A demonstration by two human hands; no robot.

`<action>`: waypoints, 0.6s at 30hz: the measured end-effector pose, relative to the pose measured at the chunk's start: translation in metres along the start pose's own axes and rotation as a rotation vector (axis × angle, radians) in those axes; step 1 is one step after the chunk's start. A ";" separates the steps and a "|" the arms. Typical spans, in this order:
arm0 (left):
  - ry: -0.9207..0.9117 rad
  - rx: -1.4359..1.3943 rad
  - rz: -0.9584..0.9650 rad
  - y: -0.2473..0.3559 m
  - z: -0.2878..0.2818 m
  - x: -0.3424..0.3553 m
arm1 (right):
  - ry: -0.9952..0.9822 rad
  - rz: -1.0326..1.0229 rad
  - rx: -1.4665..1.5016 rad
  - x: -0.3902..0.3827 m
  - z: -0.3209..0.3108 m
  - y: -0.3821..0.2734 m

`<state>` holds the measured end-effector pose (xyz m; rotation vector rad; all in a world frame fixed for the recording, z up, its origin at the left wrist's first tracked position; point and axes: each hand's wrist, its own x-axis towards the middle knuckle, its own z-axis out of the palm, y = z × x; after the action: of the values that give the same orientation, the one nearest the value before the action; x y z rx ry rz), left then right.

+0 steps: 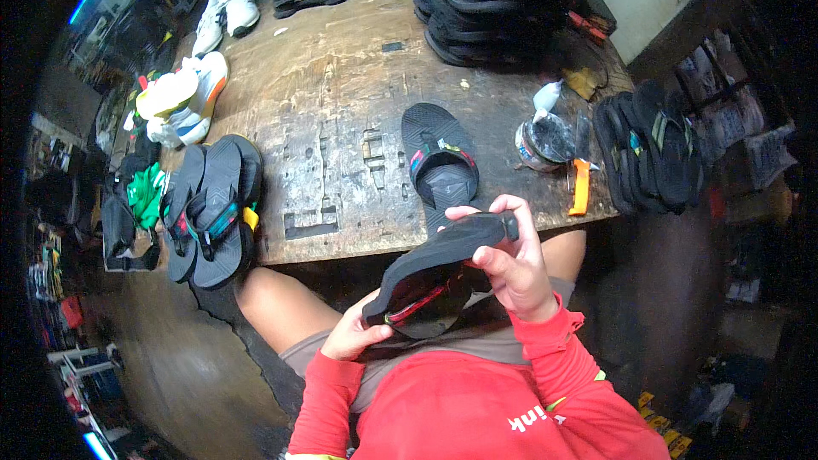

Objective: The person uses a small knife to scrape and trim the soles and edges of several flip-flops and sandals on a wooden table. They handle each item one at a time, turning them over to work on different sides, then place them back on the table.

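Observation:
Over my lap I hold a black sandal (447, 257), tilted on its side, with a strap trimmed in red and green. My left hand (354, 330) grips one end, its thumb on the near side. At the other end my right hand (514, 266) has its thumb and fingers around the sole. Just beyond, on the table, lies another black sandal (448, 183) with a coloured strap across its patterned footbed. Part of that one is hidden behind the sandal in my hands.
A worn wooden table (328, 77) spreads ahead. Black flip-flops (217, 213) stand at its left edge, more sandals (652, 149) at its right. A glue-smeared can (545, 140) and an orange-handled knife (580, 187) sit at right. Tall sandal stacks (494, 8) and white sneakers (226, 17) stand farther back.

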<state>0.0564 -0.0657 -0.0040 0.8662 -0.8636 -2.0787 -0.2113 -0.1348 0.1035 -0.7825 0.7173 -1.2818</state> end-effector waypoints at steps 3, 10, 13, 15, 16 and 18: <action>0.011 -0.196 -0.016 -0.012 0.004 0.006 | 0.036 -0.043 -0.093 -0.004 0.012 -0.002; 0.117 -0.436 0.011 -0.016 0.023 0.019 | 0.036 -0.142 -0.124 0.000 0.022 -0.007; 0.245 -0.363 0.207 -0.012 0.022 0.021 | -0.063 -0.071 0.165 0.003 0.000 -0.008; 0.322 -0.373 0.342 -0.007 0.019 0.019 | -0.114 0.006 0.208 -0.004 -0.023 -0.006; 0.354 -0.339 0.387 -0.004 0.017 0.019 | -0.155 0.011 0.212 -0.010 -0.035 -0.003; 0.434 -0.324 0.456 0.007 0.014 0.012 | -0.225 0.080 0.194 -0.024 -0.057 0.005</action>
<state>0.0415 -0.0750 0.0055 0.8093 -0.4227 -1.5002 -0.2596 -0.1165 0.0687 -0.7184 0.4324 -1.1498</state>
